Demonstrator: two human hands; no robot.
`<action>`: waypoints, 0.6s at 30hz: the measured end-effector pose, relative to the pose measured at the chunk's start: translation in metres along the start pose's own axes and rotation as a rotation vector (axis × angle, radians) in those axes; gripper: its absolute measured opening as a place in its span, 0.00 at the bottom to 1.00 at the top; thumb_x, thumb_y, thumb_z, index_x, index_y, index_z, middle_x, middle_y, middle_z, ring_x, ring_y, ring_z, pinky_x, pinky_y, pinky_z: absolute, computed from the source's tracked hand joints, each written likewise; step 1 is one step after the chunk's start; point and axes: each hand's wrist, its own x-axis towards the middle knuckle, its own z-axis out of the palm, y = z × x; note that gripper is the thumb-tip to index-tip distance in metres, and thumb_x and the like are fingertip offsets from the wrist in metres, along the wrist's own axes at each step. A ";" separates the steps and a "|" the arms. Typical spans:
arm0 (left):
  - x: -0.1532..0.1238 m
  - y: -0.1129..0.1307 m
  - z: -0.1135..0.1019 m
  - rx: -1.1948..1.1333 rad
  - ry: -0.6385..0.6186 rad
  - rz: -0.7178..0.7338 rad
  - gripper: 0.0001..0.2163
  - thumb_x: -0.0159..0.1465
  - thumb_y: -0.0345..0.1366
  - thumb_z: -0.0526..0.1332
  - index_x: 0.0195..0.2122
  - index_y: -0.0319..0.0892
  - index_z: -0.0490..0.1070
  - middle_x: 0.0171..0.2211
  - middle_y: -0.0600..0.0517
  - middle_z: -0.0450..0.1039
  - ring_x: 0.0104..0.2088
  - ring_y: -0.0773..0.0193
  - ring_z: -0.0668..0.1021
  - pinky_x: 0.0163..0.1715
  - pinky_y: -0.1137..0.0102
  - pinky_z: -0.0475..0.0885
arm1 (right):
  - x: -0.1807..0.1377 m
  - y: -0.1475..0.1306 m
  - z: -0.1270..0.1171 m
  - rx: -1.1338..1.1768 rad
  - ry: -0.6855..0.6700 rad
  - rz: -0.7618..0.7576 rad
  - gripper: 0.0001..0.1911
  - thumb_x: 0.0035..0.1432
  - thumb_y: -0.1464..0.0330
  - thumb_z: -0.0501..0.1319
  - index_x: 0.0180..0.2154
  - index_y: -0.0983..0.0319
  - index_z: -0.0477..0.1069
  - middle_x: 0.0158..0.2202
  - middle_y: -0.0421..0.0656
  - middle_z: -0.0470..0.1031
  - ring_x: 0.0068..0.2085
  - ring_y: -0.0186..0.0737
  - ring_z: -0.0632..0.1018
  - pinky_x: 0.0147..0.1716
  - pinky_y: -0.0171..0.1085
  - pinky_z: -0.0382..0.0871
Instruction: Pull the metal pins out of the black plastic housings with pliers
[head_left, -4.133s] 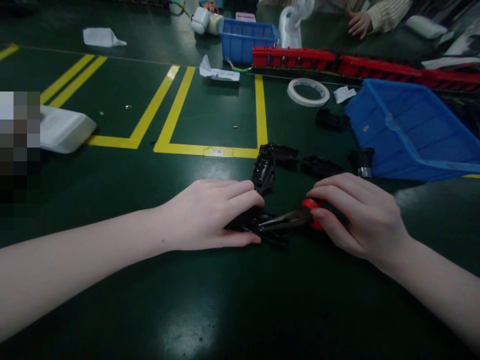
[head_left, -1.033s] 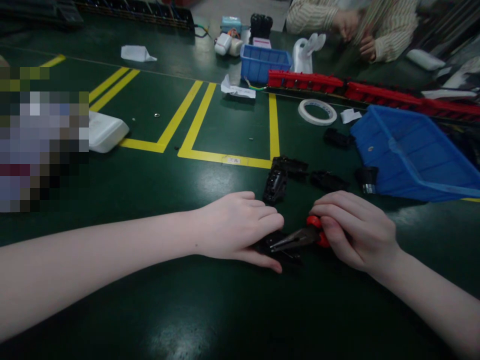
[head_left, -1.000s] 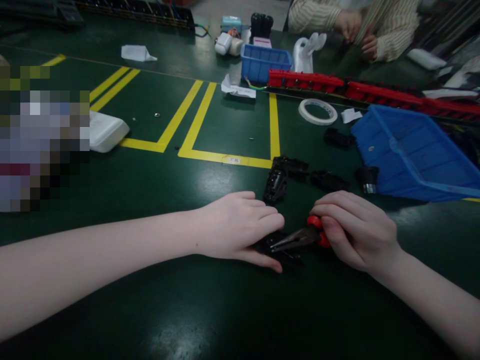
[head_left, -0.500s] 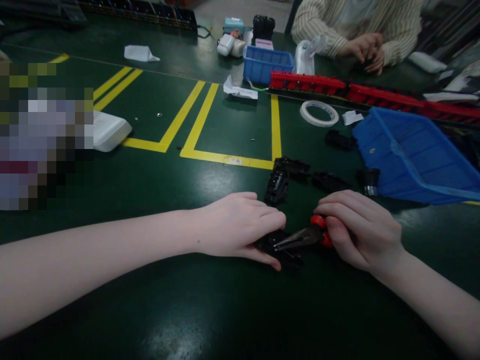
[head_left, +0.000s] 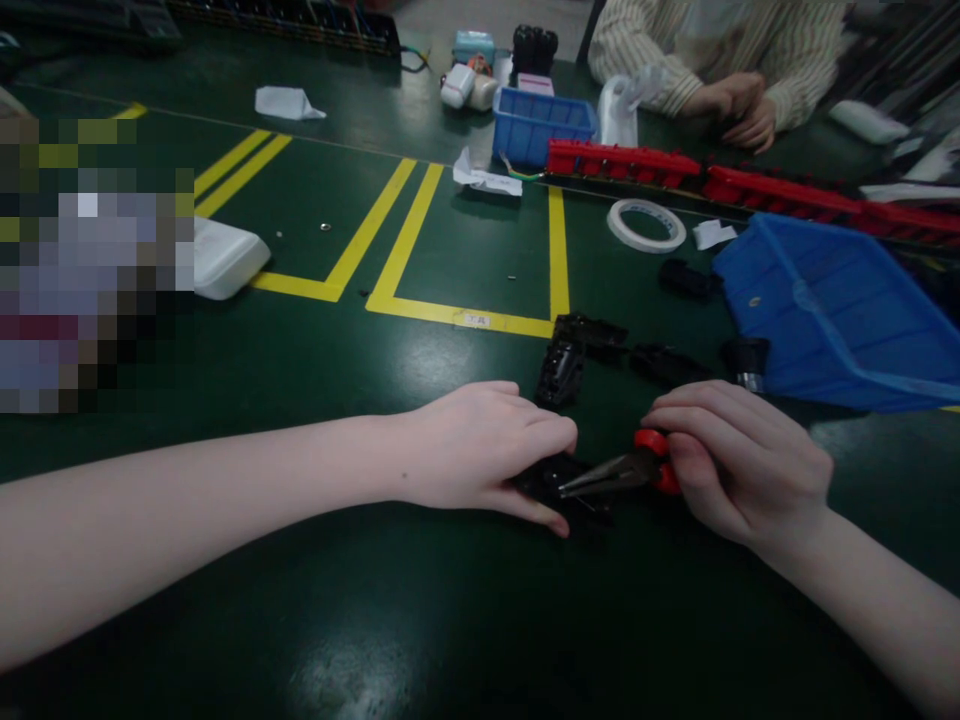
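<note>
My left hand (head_left: 502, 445) grips a black plastic part (head_left: 551, 475) low over the green table, thumb on the near side and fingers over the far side. Much of that part is hidden under the hand. Red-handled needle-nose pliers (head_left: 615, 472) are held in my right hand (head_left: 739, 465), which is closed round the handles. Their jaws point left, with the tips at the black part; whether they pinch anything is too small to tell. Just beyond my hands lie more black plastic parts (head_left: 561, 372) and a dark cylindrical piece (head_left: 746, 362) with a silvery band.
A large blue bin (head_left: 847, 320) lies at the right, with a roll of white tape (head_left: 646, 226) left of it. Red strips (head_left: 622, 160) and a small blue basket (head_left: 544, 125) stand farther back. Across the table sits a person in a striped sleeve (head_left: 645, 60). A white case (head_left: 229, 258) is at left.
My right hand and the pliers have shifted slightly to the right. The left hand keeps its grip on the black part. The whole view has moved a little.
</note>
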 end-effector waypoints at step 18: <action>-0.001 -0.001 0.000 0.026 0.008 0.012 0.18 0.58 0.49 0.65 0.35 0.40 0.64 0.31 0.55 0.74 0.30 0.65 0.76 0.30 0.71 0.62 | 0.000 0.002 -0.001 0.000 0.012 0.006 0.08 0.55 0.76 0.54 0.36 0.62 0.67 0.32 0.46 0.72 0.33 0.43 0.74 0.28 0.42 0.69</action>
